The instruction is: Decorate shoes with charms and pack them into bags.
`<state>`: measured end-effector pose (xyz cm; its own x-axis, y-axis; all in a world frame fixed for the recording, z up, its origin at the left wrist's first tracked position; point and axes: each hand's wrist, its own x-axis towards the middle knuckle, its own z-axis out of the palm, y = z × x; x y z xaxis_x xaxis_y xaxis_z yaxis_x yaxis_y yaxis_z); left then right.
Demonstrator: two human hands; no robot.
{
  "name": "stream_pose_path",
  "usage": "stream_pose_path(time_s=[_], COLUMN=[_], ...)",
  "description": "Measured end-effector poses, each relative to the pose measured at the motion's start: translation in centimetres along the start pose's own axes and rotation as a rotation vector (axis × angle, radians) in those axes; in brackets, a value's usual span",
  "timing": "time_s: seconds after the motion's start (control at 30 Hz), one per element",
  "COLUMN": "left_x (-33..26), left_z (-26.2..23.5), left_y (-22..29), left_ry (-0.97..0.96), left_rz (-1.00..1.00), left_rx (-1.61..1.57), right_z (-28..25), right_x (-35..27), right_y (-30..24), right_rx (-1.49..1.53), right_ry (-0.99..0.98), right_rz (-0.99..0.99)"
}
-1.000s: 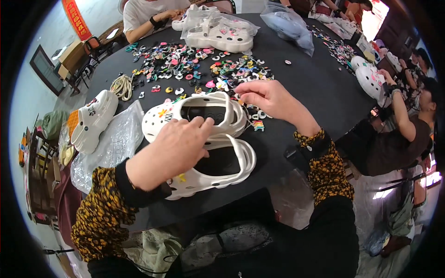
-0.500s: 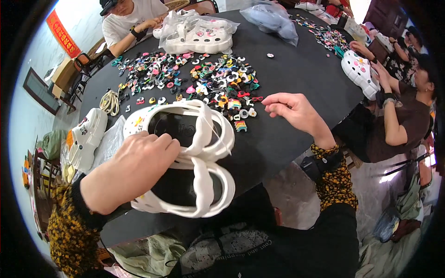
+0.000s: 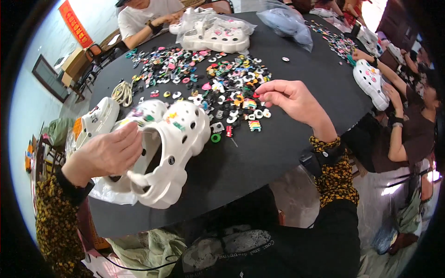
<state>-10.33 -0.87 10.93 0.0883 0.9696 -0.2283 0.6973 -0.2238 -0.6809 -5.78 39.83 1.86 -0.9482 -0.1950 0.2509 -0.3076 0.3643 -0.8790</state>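
Note:
My left hand is closed on a pair of white clogs, one behind the other. The nearer white clog is tilted, its holed toe pointing up and right, with small orange and green charms on it. The farther clog is partly hidden and a little blurred. My right hand hovers at the right edge of a pile of colourful shoe charms, thumb and fingers pinched together. What lies between those fingertips, if anything, cannot be made out. A rainbow charm lies just below that hand.
Another charm pile spreads farther left on the black table. Bagged white clogs and a bluish plastic bag lie at the back. Corded loops and a white clog sit left. Co-workers sit opposite and at right, one with a clog.
My left hand has swung the clogs round, from openings facing me to toes pointing up and away. My right hand stays by the charms, fingers pinched. The view has shifted slightly.

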Motion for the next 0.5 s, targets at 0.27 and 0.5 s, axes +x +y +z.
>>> stream_pose_path(time_s=[0.27, 0.5], left_x=[-1.3, 2.4], left_z=[-0.8, -2.6], left_y=[4.5, 9.7], left_ry=[0.013, 0.320], left_rz=[-0.588, -1.018], left_rx=[-0.350, -0.873], right_z=[1.4, 3.2], right_x=[2.8, 7.1], right_y=[-2.0, -4.4], right_rx=[-0.025, 0.034], right_ry=[-0.051, 0.055], right_rz=[-0.114, -0.253])
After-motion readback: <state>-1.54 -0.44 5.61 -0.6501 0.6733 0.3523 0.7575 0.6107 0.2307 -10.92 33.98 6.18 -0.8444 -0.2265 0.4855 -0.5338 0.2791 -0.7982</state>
